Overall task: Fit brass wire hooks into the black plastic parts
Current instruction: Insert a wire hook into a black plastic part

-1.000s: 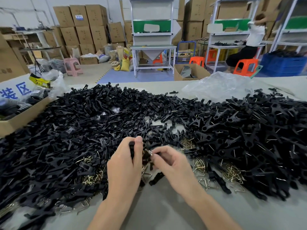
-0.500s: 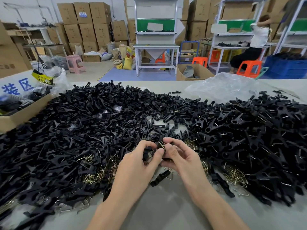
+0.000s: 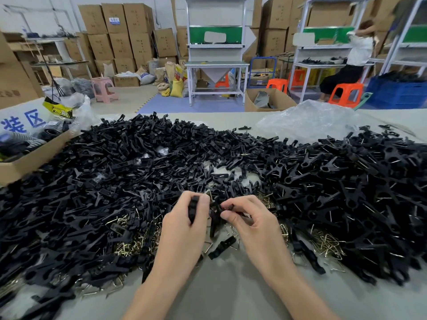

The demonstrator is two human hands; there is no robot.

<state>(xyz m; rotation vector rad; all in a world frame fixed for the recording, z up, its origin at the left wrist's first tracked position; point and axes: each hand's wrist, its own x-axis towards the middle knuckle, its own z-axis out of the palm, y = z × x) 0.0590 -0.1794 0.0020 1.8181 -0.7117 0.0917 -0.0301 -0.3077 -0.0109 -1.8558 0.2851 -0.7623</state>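
Note:
A large heap of black plastic parts point(image 3: 120, 172) covers the table's left and middle, and a second heap of black parts with wire showing point(image 3: 360, 185) fills the right. Loose brass wire hooks point(image 3: 325, 244) lie near the front of the heaps. My left hand point(image 3: 184, 229) grips a black plastic part point(image 3: 193, 207) held upright, with a brass hook point(image 3: 209, 195) at its top. My right hand point(image 3: 251, 224) pinches another black part point(image 3: 227, 207) close beside it. A single black part point(image 3: 223, 247) lies on the table between my wrists.
An open cardboard box point(image 3: 34, 155) with dark items stands at the left table edge. A crumpled clear plastic bag point(image 3: 309, 121) lies at the back right. Beyond the table are stacked cartons, white shelving, orange stools and a seated person point(image 3: 351, 58).
My hands, pressed together over one part half a second ago, have drawn slightly apart. The left one now holds its part upright again, much as it did a second ago.

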